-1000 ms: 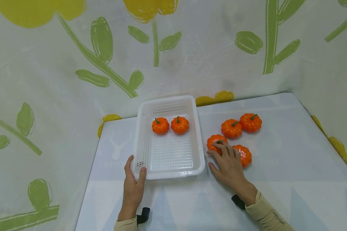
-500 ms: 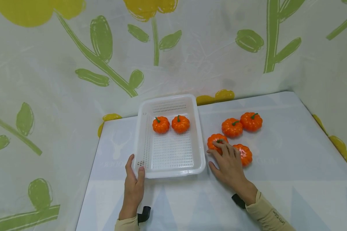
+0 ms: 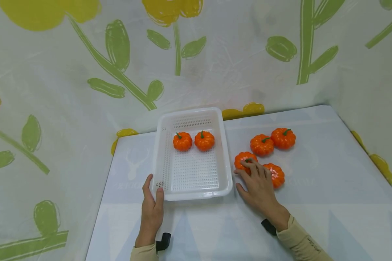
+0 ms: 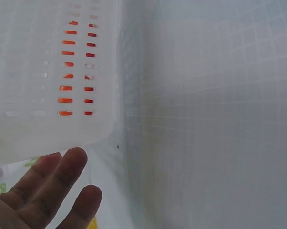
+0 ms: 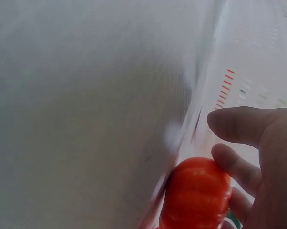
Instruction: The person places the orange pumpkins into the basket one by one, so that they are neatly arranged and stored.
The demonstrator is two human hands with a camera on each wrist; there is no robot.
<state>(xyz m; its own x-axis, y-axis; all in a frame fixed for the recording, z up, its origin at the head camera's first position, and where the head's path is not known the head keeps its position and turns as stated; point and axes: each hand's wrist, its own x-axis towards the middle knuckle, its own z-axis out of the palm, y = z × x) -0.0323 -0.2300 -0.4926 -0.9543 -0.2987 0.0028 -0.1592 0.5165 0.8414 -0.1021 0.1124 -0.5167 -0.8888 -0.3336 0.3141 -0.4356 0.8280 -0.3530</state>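
In the head view my left hand (image 3: 152,214) holds the near left corner of a white perforated plastic basket (image 3: 227,163), thumb over the rim and fingers along the outside. The left wrist view shows those fingers (image 4: 69,167) against the basket wall (image 4: 38,133). Two small orange toy pumpkins (image 3: 182,141) with green stems sit side by side inside. My right hand (image 3: 259,188) rests its fingers on another pumpkin (image 3: 243,158) just right of the basket, partly covering it. Its thumb (image 5: 234,125) stands apart from that pumpkin (image 5: 196,193) in the right wrist view.
Beside the right hand lies one more pumpkin (image 3: 276,176). Farther back, two others, a nearer pumpkin (image 3: 261,145) and a farther pumpkin (image 3: 283,139), touch or nearly touch. A floral fabric wall (image 3: 232,65) rises behind the pale table (image 3: 330,163).
The left thumb has shifted slightly on the basket rim. The right hand and the pumpkins stay in place; the head view sways slightly.
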